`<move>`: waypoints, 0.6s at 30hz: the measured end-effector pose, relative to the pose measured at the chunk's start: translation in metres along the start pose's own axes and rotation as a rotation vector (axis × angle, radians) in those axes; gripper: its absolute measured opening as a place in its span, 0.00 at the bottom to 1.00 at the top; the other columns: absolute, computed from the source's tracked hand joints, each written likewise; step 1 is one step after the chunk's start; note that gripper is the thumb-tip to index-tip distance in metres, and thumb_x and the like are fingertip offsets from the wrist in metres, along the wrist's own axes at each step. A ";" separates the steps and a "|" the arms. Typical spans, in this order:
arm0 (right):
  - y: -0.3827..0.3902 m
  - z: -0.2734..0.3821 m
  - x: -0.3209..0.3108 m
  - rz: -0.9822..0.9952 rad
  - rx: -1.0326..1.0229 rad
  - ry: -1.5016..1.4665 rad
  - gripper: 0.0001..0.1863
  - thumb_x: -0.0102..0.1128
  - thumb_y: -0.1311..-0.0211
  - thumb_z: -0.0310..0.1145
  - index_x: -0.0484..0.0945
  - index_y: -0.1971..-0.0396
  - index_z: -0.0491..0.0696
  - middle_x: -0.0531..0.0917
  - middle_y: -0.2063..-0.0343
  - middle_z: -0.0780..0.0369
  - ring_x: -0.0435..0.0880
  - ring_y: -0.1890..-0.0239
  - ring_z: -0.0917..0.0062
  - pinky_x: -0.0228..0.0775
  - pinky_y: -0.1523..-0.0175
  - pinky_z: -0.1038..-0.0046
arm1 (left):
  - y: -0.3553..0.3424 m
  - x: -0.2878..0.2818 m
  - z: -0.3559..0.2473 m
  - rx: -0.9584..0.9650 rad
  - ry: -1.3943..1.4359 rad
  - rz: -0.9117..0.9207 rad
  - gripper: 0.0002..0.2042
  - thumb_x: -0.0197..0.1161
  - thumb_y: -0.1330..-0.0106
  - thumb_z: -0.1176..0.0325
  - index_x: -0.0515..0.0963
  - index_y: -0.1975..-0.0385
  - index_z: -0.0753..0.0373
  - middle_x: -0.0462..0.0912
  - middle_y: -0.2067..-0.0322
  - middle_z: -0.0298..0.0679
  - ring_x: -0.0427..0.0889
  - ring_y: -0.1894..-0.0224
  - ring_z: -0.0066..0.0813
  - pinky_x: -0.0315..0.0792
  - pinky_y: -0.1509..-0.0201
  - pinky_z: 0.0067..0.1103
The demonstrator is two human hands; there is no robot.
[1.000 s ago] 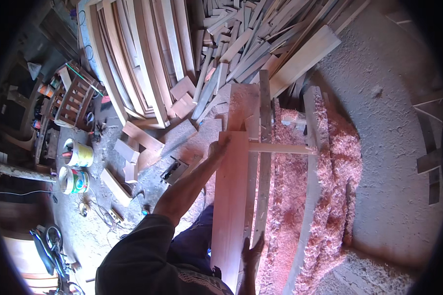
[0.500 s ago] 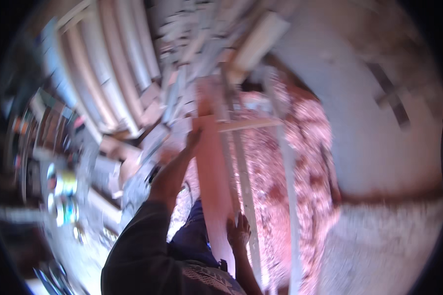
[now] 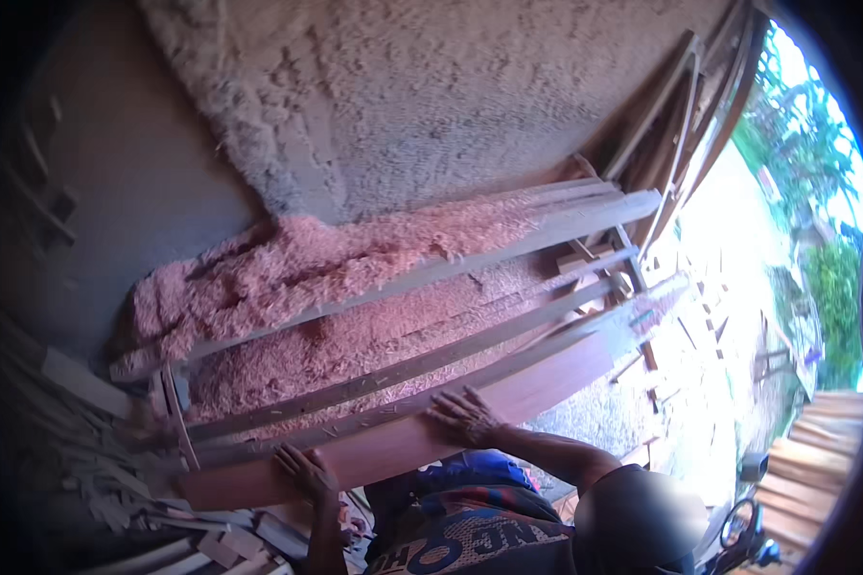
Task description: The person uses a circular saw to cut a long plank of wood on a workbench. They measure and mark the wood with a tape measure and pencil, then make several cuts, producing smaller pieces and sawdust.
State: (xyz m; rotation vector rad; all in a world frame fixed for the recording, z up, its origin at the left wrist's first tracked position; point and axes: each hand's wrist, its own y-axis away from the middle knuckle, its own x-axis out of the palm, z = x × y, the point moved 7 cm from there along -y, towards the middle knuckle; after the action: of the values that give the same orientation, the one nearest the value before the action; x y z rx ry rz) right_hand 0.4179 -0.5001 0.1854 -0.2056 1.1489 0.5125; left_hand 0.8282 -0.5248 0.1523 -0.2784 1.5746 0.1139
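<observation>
A long reddish wooden plank (image 3: pixel 374 456) lies crosswise in front of my body, beside a grey wooden beam (image 3: pixel 537 358). My left hand (image 3: pixel 307 472) rests on the plank near its left end, fingers stretched across its face. Farther right, my right hand (image 3: pixel 464 420) is spread flat over the plank's far edge, with its fingertips reaching toward the beam. Neither hand's fingers wrap round the wood as far as I can see. The plank's underside is hidden.
Beyond the plank, pink wood shavings (image 3: pixel 355 264) heap around a frame of long rails (image 3: pixel 431 257). Offcuts (image 3: pixel 221 551) litter the lower left. Tall boards (image 3: pixel 690 134) lean at the far right. Stacked planks (image 3: pixel 820 460) and a wheel (image 3: pixel 738 522) are at lower right.
My view has swung round, so the plank now runs across the picture rather than away from me. My left hand has moved off the plank's side edge onto its face.
</observation>
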 end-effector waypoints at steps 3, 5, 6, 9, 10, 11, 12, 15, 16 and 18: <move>0.058 -0.058 -0.021 -0.107 0.434 0.077 0.39 0.49 0.27 0.60 0.55 0.21 0.62 0.50 0.20 0.59 0.47 0.18 0.62 0.38 0.21 0.42 | -0.010 -0.034 -0.054 0.188 -0.120 0.123 0.31 0.43 0.22 0.53 0.58 0.24 0.65 0.54 0.22 0.50 0.53 0.21 0.52 0.50 0.21 0.48; 0.088 -0.081 -0.027 -0.213 0.657 0.059 0.39 0.45 0.26 0.62 0.55 0.22 0.60 0.51 0.20 0.59 0.47 0.18 0.61 0.36 0.20 0.44 | -0.009 -0.043 -0.078 0.286 -0.044 0.160 0.31 0.43 0.22 0.53 0.58 0.23 0.62 0.53 0.21 0.45 0.53 0.21 0.50 0.51 0.22 0.50; 0.094 -0.085 -0.033 -0.284 0.732 0.034 0.39 0.44 0.26 0.62 0.55 0.22 0.60 0.51 0.20 0.59 0.47 0.18 0.61 0.35 0.20 0.44 | -0.011 -0.043 -0.092 0.374 -0.048 0.219 0.31 0.43 0.22 0.52 0.58 0.23 0.61 0.54 0.22 0.45 0.53 0.21 0.50 0.51 0.22 0.50; 0.093 -0.087 -0.036 -0.277 0.786 0.023 0.40 0.44 0.26 0.62 0.54 0.21 0.59 0.51 0.20 0.59 0.47 0.19 0.62 0.35 0.20 0.44 | 0.003 -0.048 -0.128 0.738 -0.010 0.218 0.32 0.44 0.23 0.51 0.57 0.23 0.61 0.55 0.22 0.47 0.54 0.21 0.51 0.49 0.21 0.52; 0.092 -0.086 -0.038 -0.297 0.805 0.003 0.40 0.45 0.26 0.62 0.54 0.21 0.59 0.51 0.20 0.58 0.48 0.19 0.61 0.35 0.20 0.44 | 0.010 -0.040 -0.139 0.893 0.024 0.243 0.33 0.44 0.23 0.50 0.57 0.23 0.61 0.55 0.22 0.47 0.54 0.21 0.52 0.48 0.21 0.52; 0.091 -0.086 -0.039 -0.314 0.821 -0.014 0.39 0.45 0.26 0.61 0.54 0.22 0.59 0.52 0.20 0.58 0.48 0.19 0.60 0.35 0.20 0.44 | 0.022 -0.038 -0.156 1.043 0.059 0.270 0.33 0.45 0.23 0.50 0.57 0.23 0.61 0.56 0.23 0.47 0.54 0.21 0.52 0.47 0.21 0.53; 0.091 -0.086 -0.039 -0.330 0.834 -0.035 0.39 0.45 0.26 0.61 0.55 0.22 0.59 0.52 0.21 0.57 0.48 0.19 0.60 0.35 0.20 0.43 | 0.037 -0.039 -0.171 1.190 0.091 0.298 0.34 0.46 0.24 0.49 0.57 0.23 0.61 0.56 0.23 0.48 0.54 0.21 0.52 0.46 0.20 0.53; 0.095 -0.087 -0.039 -0.402 0.842 -0.037 0.37 0.47 0.25 0.58 0.57 0.23 0.58 0.54 0.21 0.57 0.48 0.19 0.61 0.36 0.20 0.45 | 0.070 -0.030 -0.223 1.373 0.139 0.248 0.36 0.52 0.26 0.48 0.58 0.23 0.61 0.58 0.23 0.48 0.54 0.21 0.52 0.43 0.20 0.55; 0.102 -0.087 -0.037 -0.423 0.843 -0.035 0.36 0.47 0.25 0.57 0.58 0.23 0.58 0.55 0.21 0.57 0.49 0.19 0.61 0.37 0.20 0.45 | 0.081 -0.033 -0.245 1.392 0.228 0.288 0.36 0.53 0.27 0.48 0.58 0.23 0.61 0.59 0.24 0.48 0.53 0.21 0.52 0.42 0.20 0.55; 0.107 -0.082 -0.053 -0.582 0.762 -0.095 0.33 0.53 0.26 0.51 0.62 0.25 0.56 0.61 0.24 0.55 0.57 0.22 0.59 0.49 0.23 0.49 | 0.088 -0.021 -0.277 1.407 0.204 0.260 0.36 0.54 0.28 0.49 0.59 0.24 0.61 0.59 0.24 0.48 0.53 0.21 0.52 0.41 0.20 0.55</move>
State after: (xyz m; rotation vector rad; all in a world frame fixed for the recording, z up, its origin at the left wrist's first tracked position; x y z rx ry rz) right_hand 0.2826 -0.4558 0.2109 0.1485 1.0564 -0.4338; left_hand 0.5377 -0.5057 0.1716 1.0351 1.5321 -0.8233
